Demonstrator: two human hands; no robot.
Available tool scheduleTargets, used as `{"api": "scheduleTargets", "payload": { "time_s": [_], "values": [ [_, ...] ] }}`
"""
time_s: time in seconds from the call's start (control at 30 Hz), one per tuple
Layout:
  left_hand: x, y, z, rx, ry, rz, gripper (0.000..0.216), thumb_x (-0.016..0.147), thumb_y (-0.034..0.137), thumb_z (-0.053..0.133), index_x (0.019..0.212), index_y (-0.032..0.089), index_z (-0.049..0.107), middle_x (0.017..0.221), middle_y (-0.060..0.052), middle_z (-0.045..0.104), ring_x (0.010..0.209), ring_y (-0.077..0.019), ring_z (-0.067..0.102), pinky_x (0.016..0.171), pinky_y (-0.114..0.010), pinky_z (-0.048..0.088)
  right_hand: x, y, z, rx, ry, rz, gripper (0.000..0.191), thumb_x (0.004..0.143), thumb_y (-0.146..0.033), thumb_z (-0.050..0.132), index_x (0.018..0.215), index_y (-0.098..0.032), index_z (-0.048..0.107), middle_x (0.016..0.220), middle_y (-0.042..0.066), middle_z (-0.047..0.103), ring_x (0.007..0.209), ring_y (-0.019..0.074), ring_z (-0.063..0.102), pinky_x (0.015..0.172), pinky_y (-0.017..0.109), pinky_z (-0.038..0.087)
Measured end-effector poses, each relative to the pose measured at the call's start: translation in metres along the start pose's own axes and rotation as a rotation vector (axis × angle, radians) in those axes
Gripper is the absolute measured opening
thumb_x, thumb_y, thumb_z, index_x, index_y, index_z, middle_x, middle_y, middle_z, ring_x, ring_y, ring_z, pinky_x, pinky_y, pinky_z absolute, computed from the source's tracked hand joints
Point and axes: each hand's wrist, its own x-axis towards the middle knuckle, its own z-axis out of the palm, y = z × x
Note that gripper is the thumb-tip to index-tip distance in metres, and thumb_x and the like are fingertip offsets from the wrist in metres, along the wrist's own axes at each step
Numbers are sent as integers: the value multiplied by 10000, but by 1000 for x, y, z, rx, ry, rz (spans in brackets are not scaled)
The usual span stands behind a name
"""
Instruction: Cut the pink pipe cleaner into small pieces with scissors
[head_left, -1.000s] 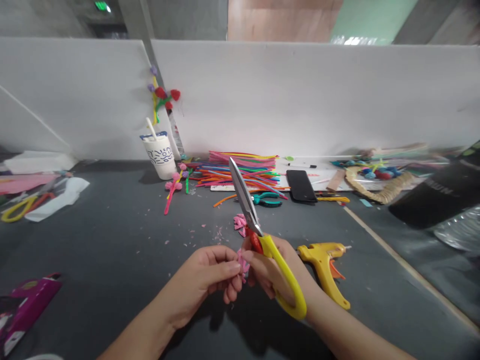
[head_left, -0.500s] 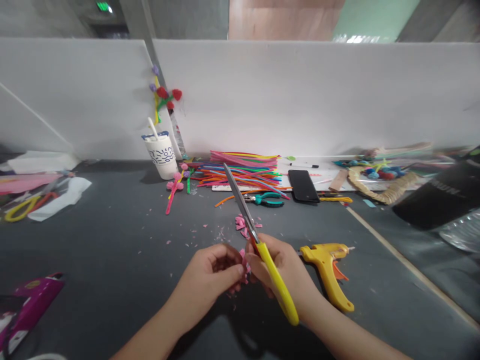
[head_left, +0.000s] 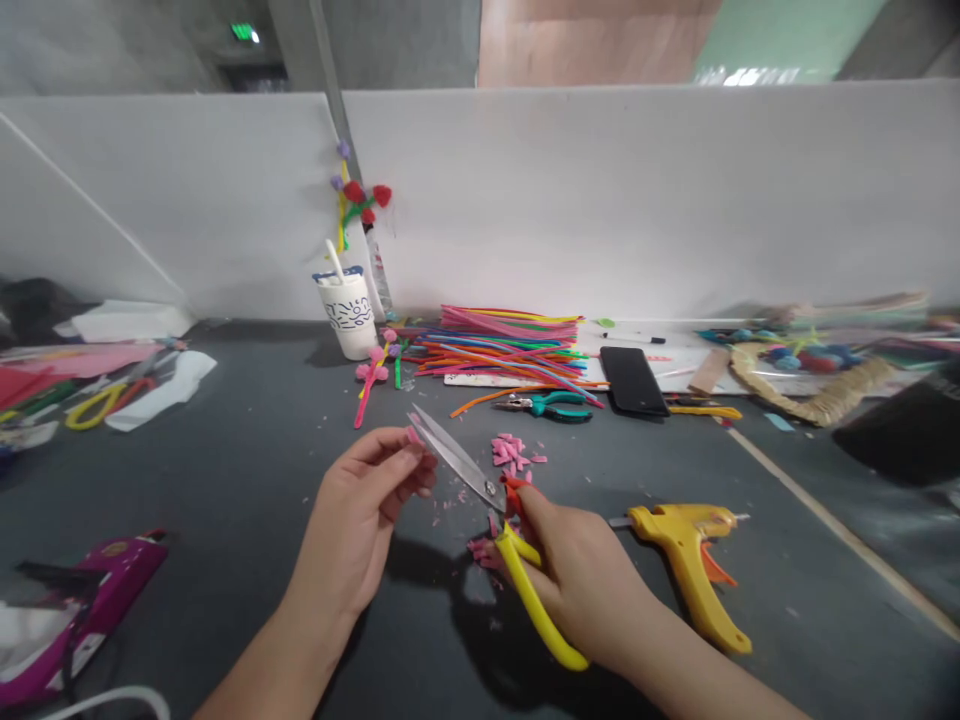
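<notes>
My left hand (head_left: pixel 367 500) pinches a small pink piece (head_left: pixel 413 434) between thumb and fingertips. Its material is too small to make out. My right hand (head_left: pixel 577 560) grips scissors (head_left: pixel 457 462) with yellow and red handles, their blades slightly parted and the tips at the pink piece. On the dark table just beyond the scissors lies a small heap of pink clippings (head_left: pixel 510 452). More pink bits (head_left: pixel 484 552) show below the blades, beside my right fingers, and tiny scraps are scattered around them.
A yellow glue gun (head_left: pixel 686 555) lies right of my right hand. Behind are teal pliers (head_left: pixel 551 405), a black phone (head_left: pixel 634 380), a pile of colored pipe cleaners (head_left: pixel 510 345) and a patterned cup (head_left: pixel 346 312). A purple tool (head_left: pixel 97 610) sits at lower left.
My left hand has moved left and up, away from my right hand, with a pink piece in its fingers. The scissors have tipped leftward and their blades have parted. The view has shifted slightly.
</notes>
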Motion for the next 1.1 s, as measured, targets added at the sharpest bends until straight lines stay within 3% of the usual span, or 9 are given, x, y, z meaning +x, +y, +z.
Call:
{"api": "scheduleTargets", "payload": {
  "time_s": [0.17, 0.37, 1.1],
  "values": [
    [-1, 0, -1, -15, 21, 71, 47, 690, 141, 621, 716, 168, 648, 652, 22, 623, 578, -73, 546, 577, -167, 443, 1, 3, 5, -163, 42, -113, 256, 798, -410, 454, 878, -168, 482, 628, 28, 613, 548, 187, 561, 493, 255, 248],
    [-3, 2, -1, -10, 5, 59, 53, 687, 141, 618, 701, 181, 649, 638, 32, 615, 575, -71, 539, 574, -163, 431, -1, 5, 7, -236, 99, -186, 302, 814, -433, 414, 895, -149, 476, 601, 34, 610, 517, 196, 566, 476, 264, 264],
    [-3, 2, -1, -23, 7, 44, 62, 684, 143, 625, 715, 176, 668, 646, 21, 634, 557, -67, 541, 559, -160, 439, -1, 7, 8, -297, 149, -231, 253, 811, -377, 417, 897, -145, 470, 557, 23, 606, 467, 177, 559, 452, 257, 259]
  ]
}}
